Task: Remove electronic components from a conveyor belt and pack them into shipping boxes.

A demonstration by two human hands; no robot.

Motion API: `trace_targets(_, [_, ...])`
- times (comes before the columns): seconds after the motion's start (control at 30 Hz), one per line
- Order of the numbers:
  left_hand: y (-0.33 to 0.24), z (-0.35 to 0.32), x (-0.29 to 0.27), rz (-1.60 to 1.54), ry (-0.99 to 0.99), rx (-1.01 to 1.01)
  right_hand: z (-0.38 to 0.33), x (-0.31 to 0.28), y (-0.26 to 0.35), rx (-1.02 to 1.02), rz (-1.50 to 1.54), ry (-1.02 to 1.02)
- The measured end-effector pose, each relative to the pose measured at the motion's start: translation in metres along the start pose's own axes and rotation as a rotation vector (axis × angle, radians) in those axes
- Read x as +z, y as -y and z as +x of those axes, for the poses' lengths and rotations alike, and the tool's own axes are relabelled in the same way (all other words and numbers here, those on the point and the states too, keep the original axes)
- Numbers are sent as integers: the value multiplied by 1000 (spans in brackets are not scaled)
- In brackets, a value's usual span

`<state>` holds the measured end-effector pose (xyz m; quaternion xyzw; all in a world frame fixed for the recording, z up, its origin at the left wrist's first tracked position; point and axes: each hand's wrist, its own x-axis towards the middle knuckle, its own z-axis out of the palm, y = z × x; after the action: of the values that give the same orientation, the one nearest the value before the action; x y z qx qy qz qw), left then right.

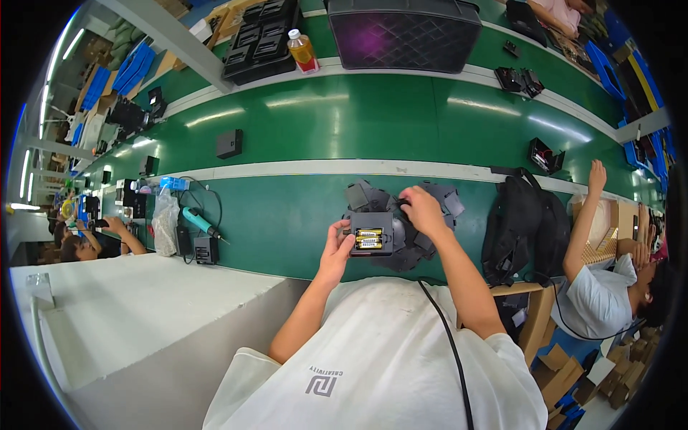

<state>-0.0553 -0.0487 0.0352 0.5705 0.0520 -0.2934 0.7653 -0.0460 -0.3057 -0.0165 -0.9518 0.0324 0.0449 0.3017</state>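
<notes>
My left hand (334,249) grips a dark grey plastic box (374,221) by its left side, thumb along the edge. The box's open compartment faces up and shows several yellow-and-black batteries (370,239) lying side by side. Just beyond the box's far right corner is my right hand (424,209), its fingers pinched together at a small dark piece that I cannot make out. Under and around both hands spreads a pile of dark grey plastic covers (410,252) on the green bench.
Left on the bench lie a teal electric screwdriver (197,219), a clear plastic bag (166,223) and a small black box (206,250). Black bags (522,229) lie right. Beyond the rail (301,169), another dark box (229,144) stands on the green belt. A co-worker (600,287) sits at right.
</notes>
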Motion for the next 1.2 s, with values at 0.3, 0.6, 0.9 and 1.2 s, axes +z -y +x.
trace_targets(0.3, [5, 6, 12, -100, 31, 75, -62, -60, 94, 245, 1070, -237])
trace_targets(0.6, [-2, 10, 23, -108, 17, 52, -66, -64, 106, 305, 981, -67])
trace_targets(0.9, [-2, 9, 17, -35, -97, 35, -69, -61, 108, 321, 997, -36])
trace_targets(1.2, [5, 0, 21, -5, -5, 110, -62, -63, 117, -254, 228, -469])
